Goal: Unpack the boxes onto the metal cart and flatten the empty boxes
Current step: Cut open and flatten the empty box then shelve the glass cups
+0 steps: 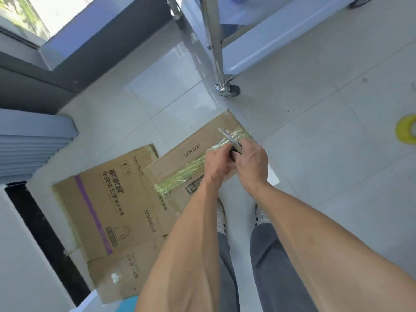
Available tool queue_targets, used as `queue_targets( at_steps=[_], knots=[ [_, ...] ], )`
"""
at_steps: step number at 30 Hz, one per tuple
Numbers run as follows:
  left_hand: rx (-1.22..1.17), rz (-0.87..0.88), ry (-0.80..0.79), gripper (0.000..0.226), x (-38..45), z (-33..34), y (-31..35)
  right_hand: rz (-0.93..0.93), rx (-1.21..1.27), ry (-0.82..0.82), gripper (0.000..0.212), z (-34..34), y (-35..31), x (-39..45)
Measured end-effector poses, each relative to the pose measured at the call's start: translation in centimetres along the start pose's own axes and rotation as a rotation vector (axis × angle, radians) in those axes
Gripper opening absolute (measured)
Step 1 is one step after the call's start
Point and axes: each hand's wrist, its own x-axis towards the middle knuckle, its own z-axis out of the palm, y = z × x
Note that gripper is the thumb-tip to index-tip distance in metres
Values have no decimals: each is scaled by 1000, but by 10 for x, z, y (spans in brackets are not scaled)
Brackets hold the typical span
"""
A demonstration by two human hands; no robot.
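Observation:
A sealed cardboard box (pixel 180 154) stands on the floor in front of my feet, its top seam covered by yellowish tape (pixel 191 167). Both hands meet above its far end. My right hand (pixel 252 163) grips the dark handle of a small knife (pixel 227 137), whose blade points away over the tape. My left hand (pixel 216 163) is closed against the same handle. To the left lies a flattened cardboard box (pixel 105 212) with a purple stripe. The metal cart (pixel 217 41) stands beyond, showing a leg, a caster and its lower shelf.
A roll of yellow tape (pixel 406 129) lies on the tiled floor at the right edge. A dark window ledge (pixel 67 70) and grey stacked panels (pixel 29 143) border the left side. My shoes and grey trousers are just behind the box.

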Motion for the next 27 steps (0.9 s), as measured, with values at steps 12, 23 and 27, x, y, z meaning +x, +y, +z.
queue_targets(
  at_steps=[12, 23, 27],
  knots=[
    [-283, -116, 417, 24, -2, -189, -82, -542, -272, -298, 18, 69, -107, -90],
    [-75, -351, 588, 18, -36, -298, -223, -588, -592, -668, 23, 132, -147, -130],
    [135, -396, 565, 21, -29, -303, -264, -615, -667, -789, 27, 172, -148, -142]
  ],
)
